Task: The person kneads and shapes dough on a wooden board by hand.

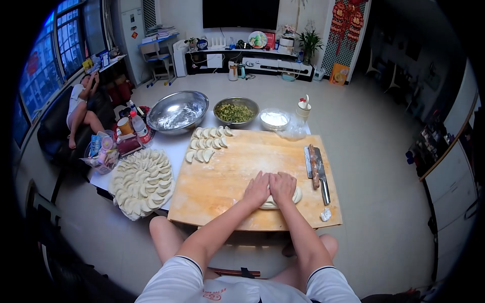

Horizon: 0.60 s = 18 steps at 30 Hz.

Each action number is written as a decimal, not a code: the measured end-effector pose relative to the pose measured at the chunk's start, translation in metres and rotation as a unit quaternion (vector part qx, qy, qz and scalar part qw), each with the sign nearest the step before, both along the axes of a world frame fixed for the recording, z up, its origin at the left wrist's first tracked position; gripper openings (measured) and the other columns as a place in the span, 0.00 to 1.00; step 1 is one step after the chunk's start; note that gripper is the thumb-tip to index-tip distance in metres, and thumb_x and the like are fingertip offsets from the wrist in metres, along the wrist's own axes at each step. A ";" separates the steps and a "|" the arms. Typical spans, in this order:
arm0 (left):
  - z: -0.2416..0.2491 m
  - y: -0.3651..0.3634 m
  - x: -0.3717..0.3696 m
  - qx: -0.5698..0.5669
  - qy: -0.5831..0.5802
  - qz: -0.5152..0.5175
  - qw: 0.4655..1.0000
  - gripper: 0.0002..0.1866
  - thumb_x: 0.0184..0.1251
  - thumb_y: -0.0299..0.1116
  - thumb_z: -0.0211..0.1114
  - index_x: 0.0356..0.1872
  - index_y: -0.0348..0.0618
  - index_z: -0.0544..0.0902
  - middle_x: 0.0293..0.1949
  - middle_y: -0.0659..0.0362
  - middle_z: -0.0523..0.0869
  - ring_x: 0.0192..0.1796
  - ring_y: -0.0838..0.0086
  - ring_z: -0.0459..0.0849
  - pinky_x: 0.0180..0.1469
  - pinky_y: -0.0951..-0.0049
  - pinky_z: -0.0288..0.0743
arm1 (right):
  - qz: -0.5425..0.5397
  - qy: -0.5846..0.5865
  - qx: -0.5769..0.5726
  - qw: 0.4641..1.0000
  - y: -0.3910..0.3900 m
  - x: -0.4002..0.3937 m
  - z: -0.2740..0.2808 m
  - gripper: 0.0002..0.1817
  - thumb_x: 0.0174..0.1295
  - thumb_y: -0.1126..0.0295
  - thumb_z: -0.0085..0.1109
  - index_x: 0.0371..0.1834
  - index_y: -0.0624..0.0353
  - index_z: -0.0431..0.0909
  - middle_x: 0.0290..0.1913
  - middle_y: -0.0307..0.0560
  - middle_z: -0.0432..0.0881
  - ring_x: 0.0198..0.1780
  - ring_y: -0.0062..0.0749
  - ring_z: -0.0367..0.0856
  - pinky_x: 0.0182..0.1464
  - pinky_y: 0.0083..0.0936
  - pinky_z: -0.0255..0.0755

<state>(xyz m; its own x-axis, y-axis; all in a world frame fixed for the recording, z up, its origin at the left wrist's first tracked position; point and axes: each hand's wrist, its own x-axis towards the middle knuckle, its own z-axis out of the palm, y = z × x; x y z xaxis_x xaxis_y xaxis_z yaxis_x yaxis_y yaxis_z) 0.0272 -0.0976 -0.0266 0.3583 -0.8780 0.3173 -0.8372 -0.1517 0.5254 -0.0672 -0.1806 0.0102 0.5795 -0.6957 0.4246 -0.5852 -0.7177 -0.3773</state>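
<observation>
Both hands press on a lump of pale dough (297,195) near the front of the wooden board (227,184). My left hand (257,190) bears on its left side. My right hand (283,186) is wrapped over the middle, right beside the left. The hands cover much of the dough, and folds show under the palms and at the right. To the right lie a rolling pin (314,171) and a cleaver (325,188), side by side. A small white lump (325,214) sits near the board's right front corner. Several dumplings (205,144) stand in rows at the back left.
A round spread of dumplings (141,183) is left of the board. Behind it stand a large steel bowl (179,113), a bowl of green filling (236,111), a bowl of flour (275,119) and a bottle (140,126). A person (82,103) reclines on the dark sofa.
</observation>
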 end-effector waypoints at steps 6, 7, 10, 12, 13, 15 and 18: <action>0.061 0.047 -0.011 0.059 0.082 -0.149 0.984 0.27 0.62 0.43 0.65 0.60 0.43 0.75 0.57 0.50 0.81 0.65 0.47 0.75 0.62 0.45 0.69 | 0.104 -0.020 -0.049 0.993 0.036 -0.056 0.002 0.12 0.69 0.59 0.53 0.40 0.54 0.83 0.44 0.45 0.84 0.52 0.43 0.79 0.56 0.42 0.64; 0.075 0.056 -0.016 0.061 0.077 -0.163 0.982 0.25 0.60 0.43 0.66 0.57 0.43 0.77 0.52 0.50 0.84 0.61 0.47 0.79 0.60 0.46 0.71 | 0.113 -0.039 -0.065 0.991 0.044 -0.064 0.005 0.11 0.69 0.60 0.54 0.41 0.54 0.82 0.44 0.45 0.84 0.52 0.43 0.79 0.56 0.42 0.64; 0.072 0.063 -0.037 0.011 -0.098 -0.116 0.988 0.20 0.56 0.40 0.68 0.47 0.39 0.79 0.38 0.45 0.82 0.43 0.48 0.81 0.47 0.50 0.74 | 0.082 -0.006 -0.034 0.996 0.060 -0.083 0.026 0.10 0.67 0.62 0.55 0.44 0.54 0.81 0.44 0.46 0.83 0.52 0.44 0.78 0.58 0.42 0.63; 0.047 0.064 -0.053 -0.025 -0.101 -0.117 0.988 0.23 0.53 0.39 0.70 0.48 0.39 0.78 0.40 0.46 0.82 0.44 0.50 0.80 0.45 0.52 0.72 | 0.058 -0.046 -0.082 0.994 0.072 -0.087 0.028 0.11 0.66 0.63 0.55 0.45 0.55 0.81 0.44 0.47 0.82 0.51 0.43 0.78 0.59 0.43 0.63; 0.042 0.067 -0.058 -0.042 -0.103 -0.118 0.987 0.24 0.51 0.39 0.71 0.49 0.39 0.78 0.41 0.46 0.81 0.45 0.51 0.80 0.45 0.52 0.72 | 0.045 -0.066 -0.105 0.991 0.076 -0.088 0.024 0.11 0.66 0.63 0.56 0.45 0.56 0.81 0.45 0.47 0.81 0.50 0.43 0.78 0.59 0.44 0.63; 0.047 0.077 -0.062 -0.075 -0.122 -0.105 0.984 0.27 0.49 0.38 0.72 0.50 0.39 0.76 0.45 0.47 0.80 0.49 0.51 0.79 0.48 0.54 0.72 | 0.069 -0.103 -0.161 0.979 0.074 -0.090 0.003 0.12 0.64 0.64 0.55 0.45 0.56 0.80 0.45 0.47 0.81 0.49 0.42 0.77 0.58 0.45 0.63; 0.040 0.072 -0.057 -0.099 -0.119 -0.094 0.983 0.29 0.50 0.37 0.72 0.53 0.39 0.73 0.51 0.49 0.78 0.57 0.52 0.75 0.54 0.55 0.70 | 0.071 -0.140 -0.190 0.969 0.063 -0.076 -0.006 0.08 0.62 0.65 0.56 0.38 0.56 0.81 0.40 0.45 0.80 0.44 0.42 0.77 0.55 0.45 0.65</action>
<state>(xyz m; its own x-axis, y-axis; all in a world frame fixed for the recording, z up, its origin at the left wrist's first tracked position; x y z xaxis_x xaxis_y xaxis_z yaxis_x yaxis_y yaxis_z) -0.0294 -0.0252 0.0132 0.0905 -0.8340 0.5443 -0.9438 0.1027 0.3143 -0.1437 -0.1174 0.0039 0.4836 -0.3799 0.7886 -0.3830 -0.9019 -0.1997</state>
